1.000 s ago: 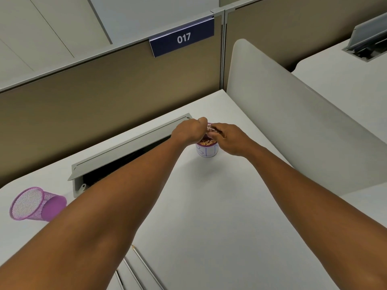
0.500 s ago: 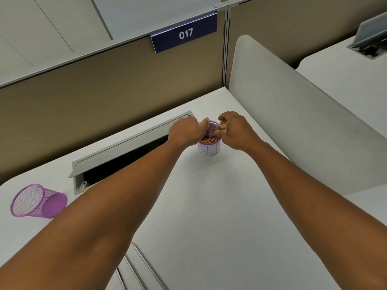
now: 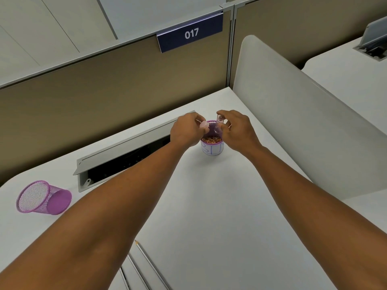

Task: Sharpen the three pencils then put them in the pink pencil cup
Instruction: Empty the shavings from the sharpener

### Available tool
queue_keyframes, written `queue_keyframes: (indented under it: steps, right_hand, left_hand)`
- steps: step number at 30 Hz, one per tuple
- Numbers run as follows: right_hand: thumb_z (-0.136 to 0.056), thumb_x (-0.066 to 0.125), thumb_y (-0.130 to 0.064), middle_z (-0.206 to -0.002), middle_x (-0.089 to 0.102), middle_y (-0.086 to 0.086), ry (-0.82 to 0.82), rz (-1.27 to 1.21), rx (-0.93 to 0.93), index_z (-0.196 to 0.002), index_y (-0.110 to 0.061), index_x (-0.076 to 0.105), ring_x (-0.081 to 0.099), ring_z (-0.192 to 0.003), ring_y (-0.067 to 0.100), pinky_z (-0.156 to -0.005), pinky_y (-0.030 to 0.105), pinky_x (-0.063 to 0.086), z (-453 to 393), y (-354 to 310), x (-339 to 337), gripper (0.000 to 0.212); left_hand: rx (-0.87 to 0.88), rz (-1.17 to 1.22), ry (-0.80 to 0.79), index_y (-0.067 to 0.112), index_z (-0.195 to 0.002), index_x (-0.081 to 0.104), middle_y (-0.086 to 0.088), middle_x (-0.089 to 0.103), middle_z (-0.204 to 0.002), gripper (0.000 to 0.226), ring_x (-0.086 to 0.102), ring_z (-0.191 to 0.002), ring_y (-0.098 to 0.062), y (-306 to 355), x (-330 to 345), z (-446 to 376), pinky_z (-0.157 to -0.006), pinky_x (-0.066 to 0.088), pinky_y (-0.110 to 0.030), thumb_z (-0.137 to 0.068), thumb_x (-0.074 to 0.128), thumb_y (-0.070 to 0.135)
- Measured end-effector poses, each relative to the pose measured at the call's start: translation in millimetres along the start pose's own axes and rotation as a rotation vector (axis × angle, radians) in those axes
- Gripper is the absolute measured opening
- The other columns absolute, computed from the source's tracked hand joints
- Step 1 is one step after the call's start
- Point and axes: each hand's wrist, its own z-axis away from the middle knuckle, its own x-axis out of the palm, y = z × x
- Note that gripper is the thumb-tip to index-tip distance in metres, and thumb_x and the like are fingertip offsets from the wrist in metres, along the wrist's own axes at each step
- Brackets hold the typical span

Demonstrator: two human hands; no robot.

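The left hand (image 3: 187, 130) pinches a small pale pink piece (image 3: 204, 124), seemingly the sharpener body or its cap, between thumb and curled fingers. The right hand (image 3: 236, 129) pinches a clear, purple-tinted shell (image 3: 218, 124), probably the sharpener's shavings case, tipped over the mouth of a small white cup (image 3: 212, 148). Both hands are closed on their pieces, which sit apart by a narrow gap right above the cup. The cup is already heaped with brown shavings (image 3: 211, 140).

The step in hand looks like emptying the sharpener. To do it well, keep the shell's open side directly over the cup, since the fill is near the rim and loose curls could spill onto the white desk (image 3: 219, 206). A gentle tap is safer than a shake. When rejoining the two pieces, line them up above the cup so any last bits fall in.

Outward from the hands: at 6 o'clock, near the bottom edge, pale pencils (image 3: 146, 262) lie on the desk, one with a sharpened tip pointing to 11 o'clock; the left forearm hides part of them, so their count is unclear. At 8 o'clock, well apart, the pink pencil cup (image 3: 45, 198) lies on its side, mouth toward the camera. It needs standing upright before any pencil goes in. A cable tray (image 3: 125, 147) stands open at 9 o'clock.
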Motion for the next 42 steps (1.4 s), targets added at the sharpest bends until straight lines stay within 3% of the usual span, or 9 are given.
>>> queue_keyframes:
  steps: [4,8,12,16,19,22,27,36,42]
  right_hand:
    - [-0.092,0.061,-0.014,-0.122,0.062,0.008,0.118,-0.079,-0.038,-0.128,-0.01,0.058,0.06,-0.101,0.019,-0.082,0.026,0.053,3.7,-3.8,-0.1,0.036]
    - [-0.09,0.062,-0.016,-0.122,0.064,0.008,0.044,-0.022,-0.004,-0.125,-0.009,0.06,0.061,-0.105,0.023,-0.09,0.034,0.053,8.5,-4.1,5.6,0.036]
    - [-0.09,0.062,-0.016,-0.116,0.064,0.007,0.173,-0.074,0.001,-0.122,-0.01,0.06,0.062,-0.097,0.023,-0.082,0.031,0.054,10.1,-2.9,8.0,0.032]
    - [-0.089,0.063,-0.017,-0.116,0.065,0.006,0.122,-0.062,0.057,-0.121,-0.011,0.059,0.063,-0.097,0.024,-0.084,0.036,0.057,9.3,-2.2,8.8,0.032]
    - [-0.088,0.064,-0.019,-0.115,0.065,0.005,0.186,-0.087,0.039,-0.12,-0.012,0.059,0.062,-0.096,0.021,-0.081,0.03,0.054,11.6,-0.4,8.1,0.033]
    - [-0.09,0.062,-0.022,-0.118,0.064,0.008,0.115,0.007,-0.016,-0.121,-0.01,0.058,0.061,-0.102,0.023,-0.084,0.03,0.053,15.0,0.1,10.8,0.034]
    - [-0.088,0.062,-0.023,-0.109,0.065,0.005,0.194,-0.019,-0.023,-0.114,-0.011,0.059,0.061,-0.091,0.021,-0.076,0.03,0.055,15.1,-0.4,12.6,0.029]
    - [-0.088,0.063,-0.029,-0.111,0.066,0.004,0.224,-0.021,0.003,-0.117,-0.012,0.057,0.062,-0.091,0.021,-0.075,0.028,0.055,20.8,1.5,16.6,0.035]
    - [-0.088,0.066,-0.029,-0.109,0.067,0.007,0.148,-0.01,0.092,-0.116,-0.011,0.057,0.066,-0.09,0.021,-0.073,0.025,0.054,25.1,3.8,15.7,0.034]
  left_hand:
    - [0.008,0.015,-0.006,0.026,-0.109,0.069,0.005,0.072,-0.103,0.031,0.065,-0.089,-0.013,-2.2,1.4,-0.4,-0.067,0.055,-0.03,-0.079,0.076,0.034]
    - [0.02,0.023,-0.024,0.027,-0.108,0.071,0.006,0.072,-0.103,0.029,0.066,-0.091,-0.013,1.5,4.0,-0.1,-0.066,0.055,-0.027,-0.08,0.077,0.03]
    - [0.008,0.046,-0.037,0.025,-0.11,0.07,0.003,0.071,-0.105,0.029,0.066,-0.091,-0.014,4.5,3.1,-0.7,-0.065,0.053,-0.026,-0.082,0.076,0.03]
    - [-0.016,0.079,-0.062,0.023,-0.109,0.071,0.002,0.072,-0.103,0.027,0.065,-0.089,-0.014,2.0,3.1,-1.0,-0.068,0.056,-0.03,-0.084,0.074,0.034]
    - [-0.042,0.115,-0.067,0.023,-0.106,0.073,0.001,0.073,-0.1,0.026,0.067,-0.089,-0.015,0.5,5.0,-1.0,-0.074,0.059,-0.037,-0.083,0.074,0.035]
    - [-0.058,0.126,-0.069,0.024,-0.1,0.074,0.002,0.073,-0.093,0.022,0.068,-0.086,-0.015,-1.5,4.3,-0.2,-0.075,0.06,-0.041,-0.083,0.074,0.038]
    - [-0.055,0.126,-0.073,0.023,-0.102,0.074,0.001,0.073,-0.096,0.024,0.067,-0.087,-0.015,-1.3,0.3,0.5,-0.076,0.06,-0.04,-0.084,0.073,0.037]
    - [-0.113,0.178,-0.078,0.022,-0.108,0.073,0.0,0.074,-0.097,0.024,0.068,-0.088,-0.017,-3.2,-0.3,4.3,-0.074,0.06,-0.042,-0.086,0.073,0.032]
    - [-0.129,0.245,-0.102,0.019,-0.112,0.072,-0.003,0.073,-0.099,0.028,0.067,-0.089,-0.02,-2.6,1.1,7.6,-0.077,0.06,-0.042,-0.088,0.07,0.033]
